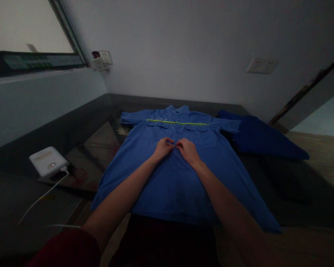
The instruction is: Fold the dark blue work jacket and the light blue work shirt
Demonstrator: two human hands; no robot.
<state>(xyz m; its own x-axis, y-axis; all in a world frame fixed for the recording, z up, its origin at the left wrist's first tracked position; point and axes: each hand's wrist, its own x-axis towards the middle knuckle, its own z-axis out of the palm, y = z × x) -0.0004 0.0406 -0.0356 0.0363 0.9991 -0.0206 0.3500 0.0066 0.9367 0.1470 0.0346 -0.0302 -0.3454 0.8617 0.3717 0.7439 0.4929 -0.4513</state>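
A blue short-sleeved shirt (pixel 156 196) lies spread out face up, its collar towards the wall and its hem towards me. A yellow-green stripe runs across the chest above two pocket flaps. My left hand (pixel 164 147) and my right hand (pixel 186 149) meet at the middle of the button front, just below the pockets. Both have their fingers pinched on the front edge of the shirt. The small spot between the fingertips is too dark to make out, and a button shows on the front below them.
A dark table (pixel 86 87) with a glass-like top carries the shirt. At the left stands a white box-shaped device (pixel 48 161) with a white cable (pixel 41 196). Darker blue folded cloth (pixel 264 137) lies at the right. Sockets (pixel 263 65) sit on the wall behind.
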